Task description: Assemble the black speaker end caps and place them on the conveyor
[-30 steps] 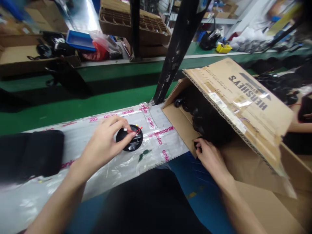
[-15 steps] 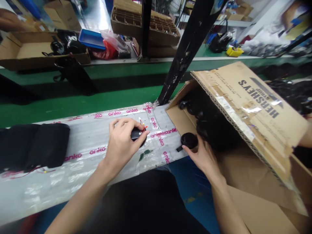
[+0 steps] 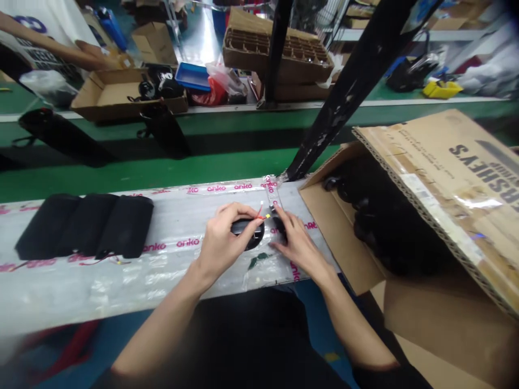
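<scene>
Left hand (image 3: 219,240)'s got a narrow pinch on the red wires (image 3: 261,217) over a black disc (image 3: 255,239), near the bench (image 3: 182,278)'s right edge; right hand (image 3: 300,246)'s curled round a black piece (image 3: 279,228).

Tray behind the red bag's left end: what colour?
The tray is blue; clearest in the head view.

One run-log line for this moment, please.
left hand: holding round black part with wires | right hand: gripping black piece | cardboard box: right

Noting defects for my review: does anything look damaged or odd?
Below the black disc, a ragged dark-green patch interrupts the pale plastic covering, perhaps a tear. The black post looks chipped. Nothing appears spilled.
</scene>
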`<state>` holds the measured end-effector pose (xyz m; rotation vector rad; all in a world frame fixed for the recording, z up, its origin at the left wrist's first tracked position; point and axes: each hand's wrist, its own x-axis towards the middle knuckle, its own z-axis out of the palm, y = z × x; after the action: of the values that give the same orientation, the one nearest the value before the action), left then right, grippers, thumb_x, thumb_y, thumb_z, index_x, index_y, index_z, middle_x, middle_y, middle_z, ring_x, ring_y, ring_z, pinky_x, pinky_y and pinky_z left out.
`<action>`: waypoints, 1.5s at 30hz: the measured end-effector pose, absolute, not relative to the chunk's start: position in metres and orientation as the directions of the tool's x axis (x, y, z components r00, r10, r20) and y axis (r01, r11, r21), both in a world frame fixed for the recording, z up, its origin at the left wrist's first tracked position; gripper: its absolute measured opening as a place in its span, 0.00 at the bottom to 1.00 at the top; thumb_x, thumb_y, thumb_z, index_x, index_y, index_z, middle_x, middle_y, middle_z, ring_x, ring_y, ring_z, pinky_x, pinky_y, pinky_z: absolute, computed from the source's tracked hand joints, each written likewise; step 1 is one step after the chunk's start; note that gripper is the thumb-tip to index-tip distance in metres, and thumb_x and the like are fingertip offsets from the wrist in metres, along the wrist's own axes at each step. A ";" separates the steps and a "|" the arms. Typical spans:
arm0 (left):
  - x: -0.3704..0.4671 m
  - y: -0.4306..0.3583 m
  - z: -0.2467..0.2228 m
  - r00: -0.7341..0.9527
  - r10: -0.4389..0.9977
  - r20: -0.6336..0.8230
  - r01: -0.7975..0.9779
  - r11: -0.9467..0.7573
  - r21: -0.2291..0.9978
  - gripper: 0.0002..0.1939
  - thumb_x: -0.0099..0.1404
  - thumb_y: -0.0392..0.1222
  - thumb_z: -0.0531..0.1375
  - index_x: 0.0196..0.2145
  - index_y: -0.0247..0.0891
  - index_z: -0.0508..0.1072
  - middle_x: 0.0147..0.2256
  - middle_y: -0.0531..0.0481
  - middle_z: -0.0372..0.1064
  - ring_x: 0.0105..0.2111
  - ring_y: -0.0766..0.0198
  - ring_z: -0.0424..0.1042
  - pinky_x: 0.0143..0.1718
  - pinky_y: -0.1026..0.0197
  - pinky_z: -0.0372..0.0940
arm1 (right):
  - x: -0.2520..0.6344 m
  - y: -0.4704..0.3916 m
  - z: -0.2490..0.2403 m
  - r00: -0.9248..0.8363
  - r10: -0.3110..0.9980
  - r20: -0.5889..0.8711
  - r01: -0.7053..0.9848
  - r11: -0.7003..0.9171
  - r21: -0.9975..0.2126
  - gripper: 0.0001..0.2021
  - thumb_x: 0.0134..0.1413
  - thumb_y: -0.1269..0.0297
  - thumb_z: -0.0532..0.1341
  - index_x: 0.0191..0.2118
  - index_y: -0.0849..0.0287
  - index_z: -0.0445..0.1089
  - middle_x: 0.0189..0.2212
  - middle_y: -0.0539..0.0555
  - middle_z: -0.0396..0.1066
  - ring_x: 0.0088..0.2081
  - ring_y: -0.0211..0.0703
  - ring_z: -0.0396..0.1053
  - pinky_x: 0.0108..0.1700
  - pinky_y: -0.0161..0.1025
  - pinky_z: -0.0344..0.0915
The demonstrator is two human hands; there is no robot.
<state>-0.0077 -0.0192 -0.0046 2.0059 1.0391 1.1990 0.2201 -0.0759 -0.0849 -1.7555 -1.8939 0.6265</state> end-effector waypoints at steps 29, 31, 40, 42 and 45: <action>-0.004 -0.019 0.000 0.340 0.819 0.462 0.258 -0.554 0.791 0.01 0.74 0.38 0.66 0.41 0.42 0.79 0.39 0.52 0.84 0.40 0.61 0.81 0.52 0.51 0.69 | 0.206 -0.057 -0.013 0.014 0.965 0.261 0.237 0.250 -0.939 0.30 0.69 0.47 0.62 0.69 0.46 0.53 0.71 0.61 0.68 0.67 0.60 0.72 0.69 0.64 0.70; -0.004 -0.019 0.000 0.339 0.822 0.457 0.257 -0.548 0.796 0.02 0.74 0.38 0.66 0.41 0.42 0.79 0.39 0.52 0.84 0.40 0.61 0.81 0.51 0.51 0.69 | 0.206 -0.058 -0.008 -0.016 0.961 0.277 0.264 0.271 -0.926 0.32 0.70 0.46 0.61 0.72 0.45 0.51 0.73 0.60 0.64 0.71 0.61 0.68 0.72 0.66 0.66; 0.000 -0.021 -0.003 0.278 0.849 0.450 0.251 -0.516 0.819 0.02 0.74 0.38 0.66 0.40 0.43 0.79 0.38 0.52 0.84 0.40 0.61 0.81 0.51 0.51 0.71 | 0.210 -0.069 -0.006 -0.119 0.942 0.313 0.313 0.335 -0.889 0.30 0.69 0.56 0.65 0.72 0.39 0.58 0.72 0.54 0.66 0.73 0.61 0.65 0.75 0.68 0.61; 0.000 -0.022 -0.003 0.256 0.861 0.439 0.244 -0.497 0.833 0.02 0.74 0.39 0.66 0.40 0.43 0.80 0.38 0.51 0.84 0.40 0.61 0.81 0.52 0.51 0.72 | 0.205 -0.074 -0.005 -0.116 0.954 0.278 0.340 0.301 -0.891 0.32 0.69 0.53 0.64 0.74 0.42 0.56 0.72 0.55 0.66 0.73 0.60 0.64 0.76 0.66 0.59; 0.001 -0.023 -0.003 0.252 0.865 0.435 0.226 -0.489 0.842 0.02 0.73 0.38 0.67 0.40 0.43 0.80 0.38 0.51 0.83 0.40 0.60 0.81 0.52 0.50 0.72 | 0.200 -0.080 -0.001 -0.093 0.972 0.217 0.320 0.236 -0.918 0.34 0.71 0.43 0.57 0.77 0.44 0.52 0.74 0.55 0.63 0.74 0.62 0.62 0.77 0.66 0.58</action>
<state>0.0006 -0.0229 -0.0031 1.8744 0.9919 1.2513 0.1999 -0.0799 -0.0008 -1.2393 -1.5936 0.8948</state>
